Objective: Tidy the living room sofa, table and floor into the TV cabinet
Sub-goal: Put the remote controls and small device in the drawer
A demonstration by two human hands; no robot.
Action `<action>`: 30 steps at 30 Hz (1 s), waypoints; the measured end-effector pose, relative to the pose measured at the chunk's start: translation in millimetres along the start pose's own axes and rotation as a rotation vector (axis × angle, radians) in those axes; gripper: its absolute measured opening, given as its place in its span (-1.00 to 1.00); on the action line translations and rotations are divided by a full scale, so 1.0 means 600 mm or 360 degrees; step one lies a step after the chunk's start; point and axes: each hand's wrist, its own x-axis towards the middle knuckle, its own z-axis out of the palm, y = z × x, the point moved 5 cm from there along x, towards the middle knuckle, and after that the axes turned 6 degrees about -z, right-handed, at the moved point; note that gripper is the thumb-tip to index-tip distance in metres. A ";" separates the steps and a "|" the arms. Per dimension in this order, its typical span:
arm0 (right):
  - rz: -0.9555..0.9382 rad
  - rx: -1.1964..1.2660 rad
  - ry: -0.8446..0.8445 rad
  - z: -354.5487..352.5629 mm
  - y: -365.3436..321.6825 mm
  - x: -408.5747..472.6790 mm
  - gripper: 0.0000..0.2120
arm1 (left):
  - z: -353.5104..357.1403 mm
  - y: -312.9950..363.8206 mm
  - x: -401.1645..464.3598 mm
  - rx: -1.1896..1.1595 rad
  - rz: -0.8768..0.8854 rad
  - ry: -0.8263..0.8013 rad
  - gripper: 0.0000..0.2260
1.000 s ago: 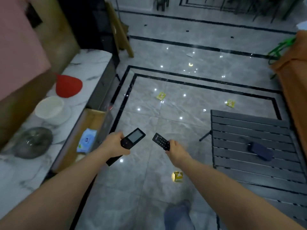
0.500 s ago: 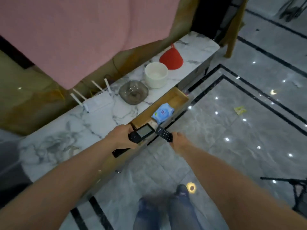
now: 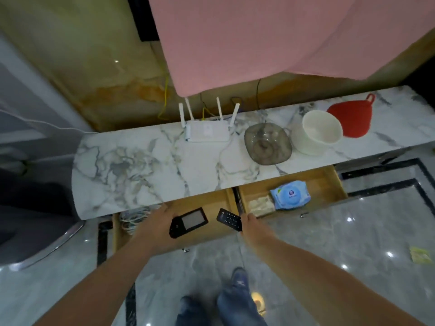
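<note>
- A tangle of pale cables (image 3: 131, 220) lies at the far left of the left drawer (image 3: 211, 203), which stands pulled out from under the marble top of the TV cabinet (image 3: 146, 165).
- The left hand (image 3: 155, 228) holds a black handset with a grey screen (image 3: 188, 222) over that drawer, fingers curled round its lower end; the device looks rigid, light and smooth-cased, so a grip across its narrow sides seems safest.
- The right hand (image 3: 253, 228) pinches a slim black keypad remote (image 3: 229, 218) by its near end, just above the divider between the two drawers; it appears stiff, light and unlikely to break if set down from this low.
- The right drawer (image 3: 329, 182) already holds a blue pack of wipes (image 3: 290, 195), soft and crushable, beside a pale folded item (image 3: 261, 204).
- On the marble top sit a white router (image 3: 207, 134), a grey glass dish (image 3: 268, 144), a white bowl (image 3: 319, 131) and a red silicone piece (image 3: 350, 117); the dish and bowl look fragile and want both hands.
- A yellow scrap (image 3: 421, 255) lies on the floor at far right, light enough to pinch up.
</note>
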 end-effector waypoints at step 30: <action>-0.0619 -0.0872 0.0484 0.292 -0.176 0.623 -0.38 | 0.413 -0.253 0.361 0.0146 0.0325 0.0617 -0.39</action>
